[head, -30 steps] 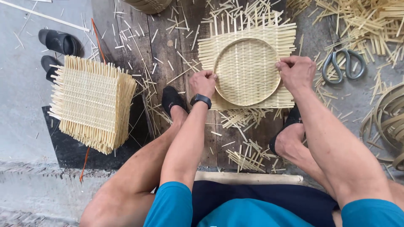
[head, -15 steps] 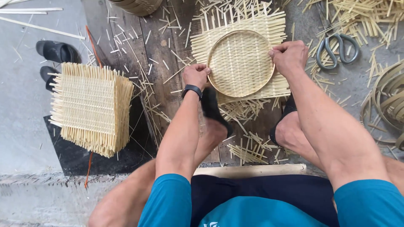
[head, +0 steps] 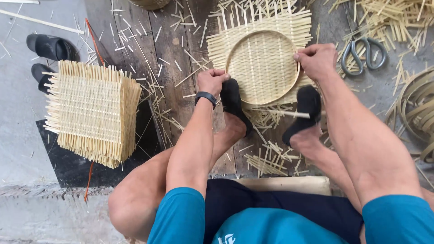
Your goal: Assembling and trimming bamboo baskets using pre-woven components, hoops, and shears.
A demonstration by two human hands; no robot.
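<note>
While both grips pinch woven tray (head: 262,68) rim, splints litter plank floor (head: 167,54).

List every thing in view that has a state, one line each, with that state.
Left hand: closed on the hoop's left edge.
Right hand: closed on the hoop's right edge.
Round hoop: flat on the woven mat.
Woven mat: flat, strip ends untrimmed.
Scissors: lying on the floor, unheld.
Stack of woven mats: piled, untouched.
Sandals: off, set aside.
</note>
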